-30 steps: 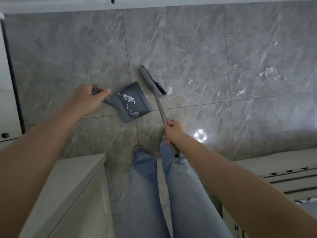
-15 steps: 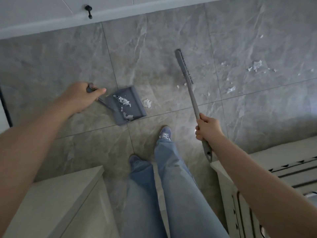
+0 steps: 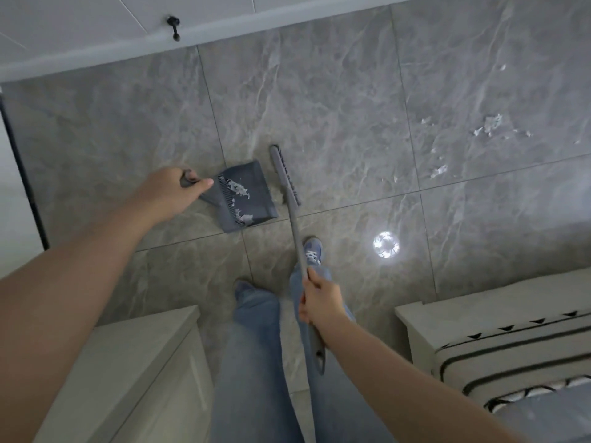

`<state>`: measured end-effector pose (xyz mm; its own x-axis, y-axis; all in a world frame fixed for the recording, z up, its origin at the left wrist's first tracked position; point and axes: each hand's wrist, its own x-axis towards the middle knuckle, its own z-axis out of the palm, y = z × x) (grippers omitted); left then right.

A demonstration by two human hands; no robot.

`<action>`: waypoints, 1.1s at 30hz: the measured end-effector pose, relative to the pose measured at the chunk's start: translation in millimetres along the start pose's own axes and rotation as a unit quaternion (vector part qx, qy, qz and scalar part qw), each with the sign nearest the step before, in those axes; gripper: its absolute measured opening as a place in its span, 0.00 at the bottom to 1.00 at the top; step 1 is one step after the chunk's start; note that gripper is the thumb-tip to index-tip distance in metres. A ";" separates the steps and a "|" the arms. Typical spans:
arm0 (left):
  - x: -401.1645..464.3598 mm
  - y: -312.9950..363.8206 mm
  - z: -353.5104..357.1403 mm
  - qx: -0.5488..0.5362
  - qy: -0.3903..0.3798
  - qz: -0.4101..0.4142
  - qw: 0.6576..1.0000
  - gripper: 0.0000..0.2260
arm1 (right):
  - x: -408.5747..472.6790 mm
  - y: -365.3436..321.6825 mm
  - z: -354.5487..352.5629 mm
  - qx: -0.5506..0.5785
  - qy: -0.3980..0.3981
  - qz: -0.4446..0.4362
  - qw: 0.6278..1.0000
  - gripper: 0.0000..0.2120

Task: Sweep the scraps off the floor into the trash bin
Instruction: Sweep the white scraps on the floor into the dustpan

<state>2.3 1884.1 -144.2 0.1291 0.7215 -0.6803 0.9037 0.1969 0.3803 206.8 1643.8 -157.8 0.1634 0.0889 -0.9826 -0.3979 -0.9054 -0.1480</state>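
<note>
Broom (image 3: 289, 199) has swung back in since half a second ago: its head was way out past the dustpan's open edge with a white scrap lying loose between them, and now the head sits just beside that edge, on the side away from the left fingers. That loose scrap isn't clearly visible anymore, there's just a blurry pale smudge right at the bristles, so can't say whether it's in the pan or not. Dustpan (image 3: 246, 199) looks like it stayed pretty much where it was on the tile.

Left hand (image 3: 172, 191) grips the dustpan handle, fingers curled around it and the thumb laid out straight along the top toward the pan. Right beyond that thumb tip is the comb edge of the pan, and white scraps (image 3: 238, 188) are piled inside it, a few more down near the pan's near corner.

Right hand (image 3: 321, 302) is wrapped tight on the broom handle, roughly two thirds of the way up from the head, with the end of the handle sticking out behind the fist toward the body.

More scraps on the floor (image 3: 489, 124), well apart from both hands, off past the right fingers and farther out. Also a bright light reflection (image 3: 386, 244) on the tile near the right shoe (image 3: 311, 252). Trash bin isn't in view, so no idea where it is.
</note>
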 end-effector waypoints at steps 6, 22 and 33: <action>-4.3 -9.8 -0.1 0.003 -0.010 -0.003 1.000 0.18 | -13.9 9.7 10.3 -0.003 0.066 -0.043 0.997 0.13; -38.0 -104.1 -26.0 -0.062 -0.011 -0.012 0.998 0.20 | -71.6 36.6 97.9 0.060 0.006 -0.044 0.997 0.16; -86.9 -239.4 -84.0 -0.180 0.027 -0.085 0.980 0.19 | -6.5 -40.9 156.2 -0.067 0.058 -0.132 0.987 0.18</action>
<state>-259.5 1830.0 -123.6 -0.0410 0.6909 -0.7218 0.7066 0.5308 0.4679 81.0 1745.0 -162.9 0.3500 0.2876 -0.8915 -0.2062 -0.9047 -0.3728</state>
